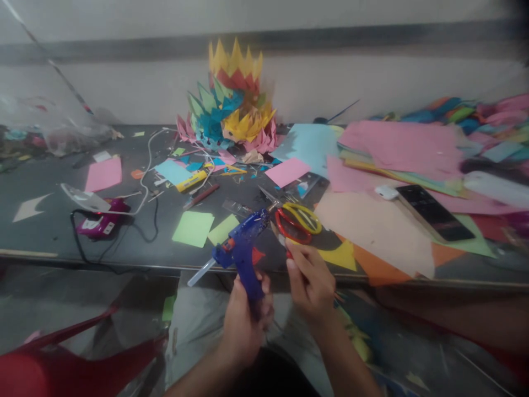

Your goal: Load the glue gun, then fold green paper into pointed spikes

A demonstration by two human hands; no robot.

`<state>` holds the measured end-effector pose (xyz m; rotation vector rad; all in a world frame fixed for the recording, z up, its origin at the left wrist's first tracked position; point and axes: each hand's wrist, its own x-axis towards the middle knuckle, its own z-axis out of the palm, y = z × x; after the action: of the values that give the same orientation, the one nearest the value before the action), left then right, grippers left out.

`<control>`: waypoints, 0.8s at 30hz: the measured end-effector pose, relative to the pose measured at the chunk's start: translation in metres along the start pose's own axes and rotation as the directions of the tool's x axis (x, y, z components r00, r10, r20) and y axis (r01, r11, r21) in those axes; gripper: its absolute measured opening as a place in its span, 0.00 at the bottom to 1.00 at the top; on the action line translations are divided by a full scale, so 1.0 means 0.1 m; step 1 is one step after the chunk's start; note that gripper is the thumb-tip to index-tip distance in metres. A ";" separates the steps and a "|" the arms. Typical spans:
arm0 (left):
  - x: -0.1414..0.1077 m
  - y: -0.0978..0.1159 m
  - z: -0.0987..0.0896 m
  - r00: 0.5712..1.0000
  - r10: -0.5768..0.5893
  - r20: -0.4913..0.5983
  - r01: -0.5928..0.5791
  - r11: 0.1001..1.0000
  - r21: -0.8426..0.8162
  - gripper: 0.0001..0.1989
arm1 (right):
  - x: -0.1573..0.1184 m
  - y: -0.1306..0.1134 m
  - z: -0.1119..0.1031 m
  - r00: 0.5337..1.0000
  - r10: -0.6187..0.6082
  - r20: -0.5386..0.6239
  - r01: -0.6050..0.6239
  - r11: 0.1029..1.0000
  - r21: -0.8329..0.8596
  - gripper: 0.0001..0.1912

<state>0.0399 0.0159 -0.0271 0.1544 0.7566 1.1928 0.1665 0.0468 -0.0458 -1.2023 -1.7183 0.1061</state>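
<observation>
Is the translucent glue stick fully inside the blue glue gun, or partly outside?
Partly outside: the translucent glue stick projects from the rear of the blue plastic glue gun.

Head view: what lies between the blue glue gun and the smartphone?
In the head view, scissors with red and yellow handles, then part of a peach paper sheet, lie between the blue glue gun and the smartphone.

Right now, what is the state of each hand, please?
Left hand: closed around the blue glue gun.
Right hand: closed, pinching a small red object, too blurred to identify.
</observation>
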 end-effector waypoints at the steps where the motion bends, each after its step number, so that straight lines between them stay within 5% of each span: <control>1: -0.01 0.00 0.01 1.000 0.002 0.001 -0.002 1.000 0.000 0.26 | 0.01 0.01 0.00 1.000 0.002 -0.021 -0.003 1.000 -0.002 0.23; 6: -0.04 0.00 0.03 1.000 0.025 0.009 -0.025 1.000 0.002 0.26 | 0.04 0.03 -0.08 0.996 -0.044 -0.076 0.046 0.999 0.024 0.25; 19: 0.03 -0.01 -0.15 0.996 0.033 0.086 -0.041 0.994 0.102 0.26 | 0.07 0.02 -0.25 0.986 -0.108 0.124 0.102 0.993 0.058 0.24; 24: 0.03 -0.01 -0.20 0.991 0.041 0.130 -0.055 0.992 0.110 0.25 | 0.09 0.04 -0.24 0.986 -0.133 0.098 0.129 0.990 0.051 0.24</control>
<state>0.0294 0.0127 -0.0437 0.3421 0.7113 1.1742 0.1877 0.0451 -0.0301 -1.0642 -1.8692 0.1270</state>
